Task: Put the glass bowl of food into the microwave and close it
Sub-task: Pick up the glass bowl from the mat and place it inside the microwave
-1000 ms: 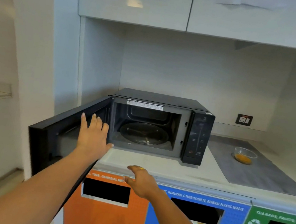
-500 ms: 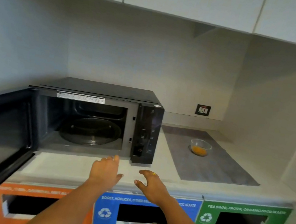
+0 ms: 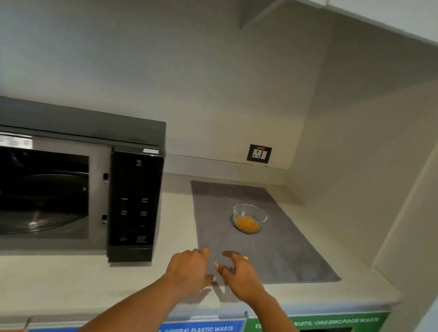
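Now you're on the reach: both hands, left hand and right hand, fingers loosely spread, empty, over the grey mat. Glass bowl of food sits mid-mat, beyond them. Microwave open. Next: cup the bowl with both hands.

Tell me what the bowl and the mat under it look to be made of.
Bowl: clear glass by the look, smooth and glossy; the orange food shows through its wall. Mat: probably grey fabric or felt, matte; it lies flat on the counter without shine, though the weave is too blurred to confirm.
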`<state>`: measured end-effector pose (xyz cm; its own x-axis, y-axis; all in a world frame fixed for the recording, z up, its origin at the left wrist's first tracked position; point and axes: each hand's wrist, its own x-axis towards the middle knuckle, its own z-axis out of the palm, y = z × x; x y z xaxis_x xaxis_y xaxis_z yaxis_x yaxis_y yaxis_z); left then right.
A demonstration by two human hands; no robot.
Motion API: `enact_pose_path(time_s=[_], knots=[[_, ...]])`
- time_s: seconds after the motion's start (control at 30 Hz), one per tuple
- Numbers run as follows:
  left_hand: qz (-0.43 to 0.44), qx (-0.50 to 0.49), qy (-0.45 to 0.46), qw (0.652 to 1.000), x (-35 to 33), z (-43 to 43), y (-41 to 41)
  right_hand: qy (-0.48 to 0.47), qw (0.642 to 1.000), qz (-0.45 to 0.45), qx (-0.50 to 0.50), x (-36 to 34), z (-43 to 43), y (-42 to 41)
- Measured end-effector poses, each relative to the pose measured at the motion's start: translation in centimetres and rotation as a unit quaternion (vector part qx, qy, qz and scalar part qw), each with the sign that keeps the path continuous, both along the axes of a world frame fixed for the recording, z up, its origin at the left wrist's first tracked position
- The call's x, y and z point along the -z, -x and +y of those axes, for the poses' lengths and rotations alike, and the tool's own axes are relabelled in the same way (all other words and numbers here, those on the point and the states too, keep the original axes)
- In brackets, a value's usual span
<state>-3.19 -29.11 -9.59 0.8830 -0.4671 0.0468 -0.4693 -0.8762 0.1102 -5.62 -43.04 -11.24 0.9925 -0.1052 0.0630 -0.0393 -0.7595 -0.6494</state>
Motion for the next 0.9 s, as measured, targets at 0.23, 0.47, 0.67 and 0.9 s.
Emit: enact_pose_path(time_s=[0.23,0.47,0.67,0.9], knots=[[0.059,-0.021,0.048,0.997,0.7,-5.2,-6.3,-0.047,0.998,-0.005,0.046,1.4,-6.0,-5.3],[0.112,-0.039,0.146,0.982,2.0,-8.5,-12.3,-0.088,0.989,-0.05,0.106,1.9,-9.8,-10.7],[0.117,-0.04,0.21,0.97,2.5,-11.3,-15.9,-0.061,0.985,-0.076,0.142,2.2,-12.1,-14.1],[0.18,-0.057,0.366,0.911,3.8,-14.1,-17.8,-0.149,0.968,-0.121,0.161,2.1,-12.6,-15.5]])
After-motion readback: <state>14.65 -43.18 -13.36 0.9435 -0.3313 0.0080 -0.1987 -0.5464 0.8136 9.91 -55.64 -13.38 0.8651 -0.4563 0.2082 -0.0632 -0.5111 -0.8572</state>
